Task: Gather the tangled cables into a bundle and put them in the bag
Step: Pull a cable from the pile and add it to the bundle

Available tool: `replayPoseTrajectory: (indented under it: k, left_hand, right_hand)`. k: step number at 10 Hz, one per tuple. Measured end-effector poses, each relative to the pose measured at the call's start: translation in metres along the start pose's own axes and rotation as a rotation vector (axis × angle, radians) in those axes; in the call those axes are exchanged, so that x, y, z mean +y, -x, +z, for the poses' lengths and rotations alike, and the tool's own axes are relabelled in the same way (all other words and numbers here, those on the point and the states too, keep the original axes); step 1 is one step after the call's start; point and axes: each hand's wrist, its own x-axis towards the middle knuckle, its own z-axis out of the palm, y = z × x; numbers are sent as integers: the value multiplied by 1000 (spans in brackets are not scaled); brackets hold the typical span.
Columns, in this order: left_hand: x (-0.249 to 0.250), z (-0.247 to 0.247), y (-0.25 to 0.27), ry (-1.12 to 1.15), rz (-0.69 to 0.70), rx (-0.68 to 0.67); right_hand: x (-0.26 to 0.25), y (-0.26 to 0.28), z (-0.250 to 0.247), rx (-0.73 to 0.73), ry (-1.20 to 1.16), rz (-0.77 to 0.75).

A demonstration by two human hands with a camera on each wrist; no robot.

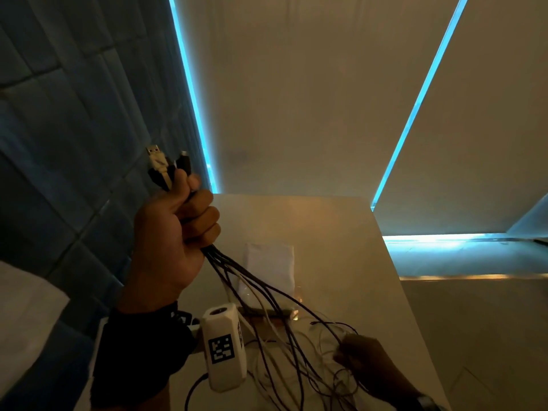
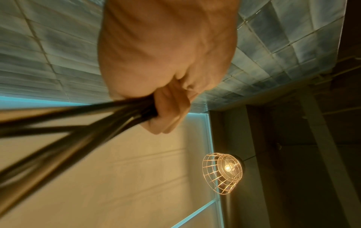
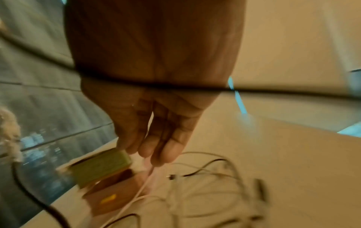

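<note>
While the left hand (image 1: 173, 232) is raised above the counter's (image 1: 341, 232) left edge, its fingers are clenched around the cables (image 1: 267, 295), plug ends sticking up from the fist. Black and white strands fan down to the right hand (image 1: 360, 355), low near the counter's front edge, fingers relaxed and straight among the loose loops. A pale bag (image 1: 271, 266) lies flat mid-counter, beyond both hands. No legible writing shows; the left wrist camera (image 1: 225, 345) bears only a square black-and-white code.

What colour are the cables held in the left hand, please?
Mostly black, a few white; the cables show best in the head view.
</note>
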Motion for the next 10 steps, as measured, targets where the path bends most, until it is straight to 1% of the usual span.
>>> replayPoseTrajectory:
  k: [1, 2, 3, 4, 5, 6, 7, 8, 9, 10]
  left_hand:
    - [2, -3, 8, 25, -15, 10]
    - [2, -7, 15, 30, -30, 37]
    - [-2, -16, 20, 15, -47, 99]
    - [-5, -26, 25, 13, -56, 151]
    - [-7, -33, 26, 17, -73, 169]
    - [-9, -34, 26, 20, -76, 164]
    - [-11, -35, 25, 25, -65, 158]
    - [-14, -36, 24, 35, -65, 154]
    - [-19, -33, 22, 39, -77, 134]
    - [-24, -30, 20, 21, -87, 112]
  right_hand:
    - [-59, -36, 48, -186, 22, 44]
    - [-74, -59, 80, -365, -82, 198]
    - [-69, -70, 118, -437, 128, 222]
    - [-62, -72, 140, -467, 262, 160]
    - [-52, -78, 156, -507, 314, 133]
    - [-49, -79, 158, -482, 253, 188]
    - [-34, -80, 160, -473, 181, 211]
    - [-8, -79, 158, -338, 112, 66]
    - [-20, -77, 144, -198, -124, 150]
    - [-35, -75, 121, -29, -375, 139]
